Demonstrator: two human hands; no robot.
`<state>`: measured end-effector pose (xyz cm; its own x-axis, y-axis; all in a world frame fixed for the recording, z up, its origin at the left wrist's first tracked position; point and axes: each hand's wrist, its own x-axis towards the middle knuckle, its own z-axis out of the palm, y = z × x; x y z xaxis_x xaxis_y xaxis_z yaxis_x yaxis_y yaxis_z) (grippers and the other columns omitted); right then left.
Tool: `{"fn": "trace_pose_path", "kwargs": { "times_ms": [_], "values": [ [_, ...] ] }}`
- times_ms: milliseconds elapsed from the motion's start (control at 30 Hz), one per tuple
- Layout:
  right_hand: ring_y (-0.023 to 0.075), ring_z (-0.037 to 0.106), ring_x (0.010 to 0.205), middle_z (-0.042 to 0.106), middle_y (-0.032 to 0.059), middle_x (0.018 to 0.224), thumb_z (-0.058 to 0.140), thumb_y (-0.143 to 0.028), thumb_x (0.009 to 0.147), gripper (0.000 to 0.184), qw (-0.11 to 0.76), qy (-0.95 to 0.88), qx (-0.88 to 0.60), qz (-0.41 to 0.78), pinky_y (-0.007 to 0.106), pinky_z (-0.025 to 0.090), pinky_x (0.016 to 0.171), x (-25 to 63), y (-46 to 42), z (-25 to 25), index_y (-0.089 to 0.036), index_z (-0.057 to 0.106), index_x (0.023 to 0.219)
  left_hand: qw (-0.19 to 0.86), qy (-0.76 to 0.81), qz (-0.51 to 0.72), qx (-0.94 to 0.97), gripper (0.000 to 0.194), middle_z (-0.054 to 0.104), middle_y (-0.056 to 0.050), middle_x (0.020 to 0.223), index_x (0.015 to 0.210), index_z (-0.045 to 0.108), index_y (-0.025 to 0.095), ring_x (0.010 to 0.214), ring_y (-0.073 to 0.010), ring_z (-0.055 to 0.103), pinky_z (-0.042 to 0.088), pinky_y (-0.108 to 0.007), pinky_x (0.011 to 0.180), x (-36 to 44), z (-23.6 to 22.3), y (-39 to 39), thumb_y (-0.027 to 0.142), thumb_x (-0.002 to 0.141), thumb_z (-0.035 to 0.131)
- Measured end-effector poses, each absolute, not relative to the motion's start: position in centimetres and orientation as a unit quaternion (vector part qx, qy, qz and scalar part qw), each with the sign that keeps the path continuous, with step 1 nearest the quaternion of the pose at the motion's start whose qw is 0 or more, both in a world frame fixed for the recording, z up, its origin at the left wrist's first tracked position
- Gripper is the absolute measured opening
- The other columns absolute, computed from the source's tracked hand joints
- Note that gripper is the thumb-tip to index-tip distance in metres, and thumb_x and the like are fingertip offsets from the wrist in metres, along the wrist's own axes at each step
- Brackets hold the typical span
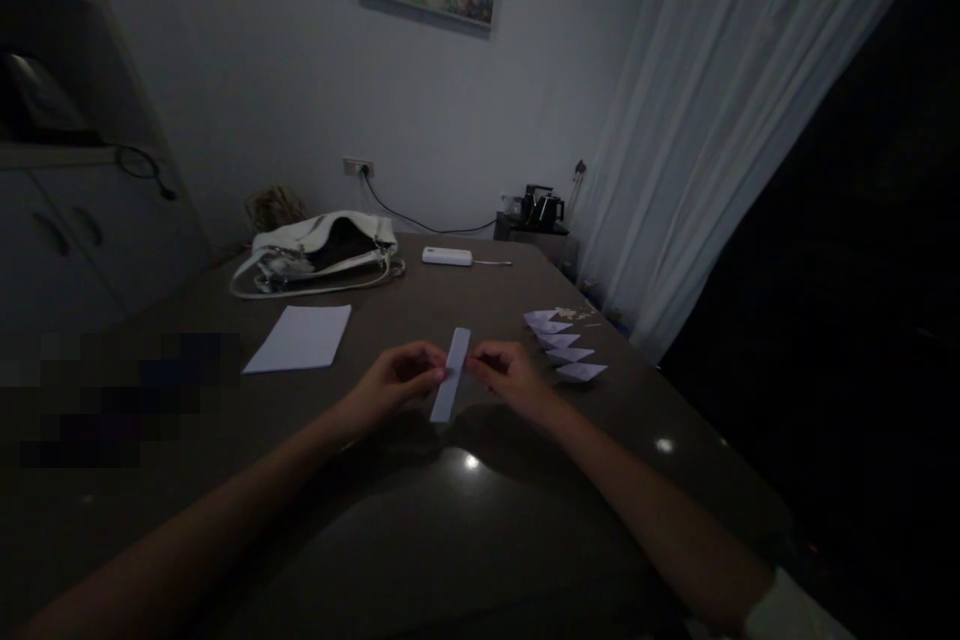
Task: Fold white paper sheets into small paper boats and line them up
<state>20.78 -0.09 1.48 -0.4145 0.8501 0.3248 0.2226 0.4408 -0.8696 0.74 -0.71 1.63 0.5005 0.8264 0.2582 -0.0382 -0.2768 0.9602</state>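
Both grips pinch — left hand [397, 375], right hand [516, 378] — with the paper strip [451, 382] between them above the surface [360, 550], seemingly part-folded. Five folded shapes [562, 341] look finished at right; flat paper [301, 338] lies unfolded at left.

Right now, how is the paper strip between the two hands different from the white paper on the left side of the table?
Shape: the paper strip is narrow, while the white paper is a much broader four-sided shape.
Place: the paper strip is pinched by the left hand, with the right hand at its other edge; the white paper lies flat on the table, untouched.
Shared: both look pale and straight-edged.
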Motion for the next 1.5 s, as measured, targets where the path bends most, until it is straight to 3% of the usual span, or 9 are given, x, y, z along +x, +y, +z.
{"fn": "trace_pose_path", "kwargs": {
  "times_ms": [133, 300, 433, 567, 767, 1067, 1200, 1500],
  "values": [
    [0.0074, 0.046, 0.046, 0.050, -0.0036, 0.058, 0.063, -0.055, 0.071, 0.041, 0.406, -0.703, -0.337, 0.478, 0.020, 0.037, 0.046, 20.4, 0.2, 1.0, -0.015, 0.056, 0.074, 0.569, 0.255, 0.376, 0.686, 0.031, 0.061, 0.000, 0.074, 0.093, 0.055, 0.014, 0.060, -0.0101, 0.055, 0.041, -0.021, 0.055, 1.0, 0.8, -0.7, 0.037, 0.075, 0.067],
    [0.0091, 0.055, 0.053, 0.056, -0.0032, 0.070, 0.073, -0.047, 0.062, 0.042, 0.440, -0.629, -0.337, 0.545, 0.023, 0.046, 0.052, 20.1, 0.6, 0.0, -0.018, 0.047, 0.077, 0.570, 0.262, 0.381, 0.679, 0.037, 0.064, -0.003, 0.079, 0.100, 0.053, 0.014, 0.063, -0.0128, 0.059, 0.046, -0.026, 0.059, 1.2, 0.8, -0.7, 0.035, 0.074, 0.068],
    [0.0097, 0.057, 0.061, 0.057, -0.0018, 0.077, 0.073, -0.041, 0.065, 0.036, 0.451, -0.610, -0.339, 0.556, 0.024, 0.049, 0.060, 19.9, 0.5, -0.6, -0.018, 0.050, 0.079, 0.547, 0.289, 0.394, 0.680, 0.035, 0.067, -0.005, 0.082, 0.099, 0.056, 0.013, 0.069, -0.0156, 0.063, 0.050, -0.030, 0.066, 1.2, 0.6, -0.6, 0.034, 0.074, 0.068],
    [0.0116, 0.058, 0.067, 0.059, 0.0001, 0.077, 0.067, -0.045, 0.071, 0.032, 0.448, -0.590, -0.318, 0.592, 0.026, 0.049, 0.066, 19.6, 0.4, -0.8, -0.016, 0.055, 0.081, 0.504, 0.317, 0.410, 0.691, 0.031, 0.069, -0.009, 0.090, 0.097, 0.059, 0.012, 0.084, -0.0206, 0.065, 0.050, -0.036, 0.079, 1.2, 0.3, -0.3, 0.034, 0.075, 0.066],
    [0.0101, 0.056, 0.061, 0.060, -0.0011, 0.072, 0.071, -0.045, 0.067, 0.035, 0.426, -0.632, -0.346, 0.548, 0.025, 0.047, 0.064, 19.7, 0.4, -0.6, -0.016, 0.056, 0.080, 0.497, 0.319, 0.389, 0.707, 0.031, 0.071, -0.007, 0.093, 0.100, 0.063, 0.014, 0.088, -0.0228, 0.065, 0.050, -0.040, 0.084, 1.0, 0.2, 0.0, 0.034, 0.077, 0.063],
    [0.0106, 0.056, 0.064, 0.056, -0.0017, 0.075, 0.072, -0.039, 0.066, 0.032, 0.463, -0.651, -0.347, 0.491, 0.024, 0.046, 0.062, 19.8, 1.0, -1.3, -0.018, 0.049, 0.074, 0.505, 0.311, 0.375, 0.712, 0.029, 0.072, -0.007, 0.097, 0.102, 0.068, 0.015, 0.092, -0.0234, 0.065, 0.049, -0.039, 0.086, 1.0, 0.1, -0.3, 0.031, 0.079, 0.061],
    [0.0112, 0.057, 0.068, 0.057, -0.0001, 0.079, 0.069, -0.033, 0.070, 0.023, 0.478, -0.692, -0.363, 0.402, 0.024, 0.047, 0.065, 19.8, 0.8, -1.1, -0.018, 0.053, 0.074, 0.483, 0.318, 0.376, 0.724, 0.028, 0.071, -0.007, 0.099, 0.103, 0.068, 0.016, 0.093, -0.0231, 0.065, 0.050, -0.037, 0.085, 1.1, -0.1, -0.2, 0.030, 0.080, 0.061],
    [0.0145, 0.063, 0.074, 0.066, 0.0045, 0.082, 0.067, -0.034, 0.074, 0.023, 0.438, -0.717, -0.359, 0.406, 0.028, 0.049, 0.069, 19.8, 0.0, -0.4, -0.015, 0.058, 0.083, 0.391, 0.354, 0.383, 0.758, 0.030, 0.070, -0.008, 0.104, 0.105, 0.066, 0.015, 0.094, -0.0235, 0.065, 0.050, -0.038, 0.086, 1.0, -0.2, -0.4, 0.030, 0.080, 0.061]
  ]
}}
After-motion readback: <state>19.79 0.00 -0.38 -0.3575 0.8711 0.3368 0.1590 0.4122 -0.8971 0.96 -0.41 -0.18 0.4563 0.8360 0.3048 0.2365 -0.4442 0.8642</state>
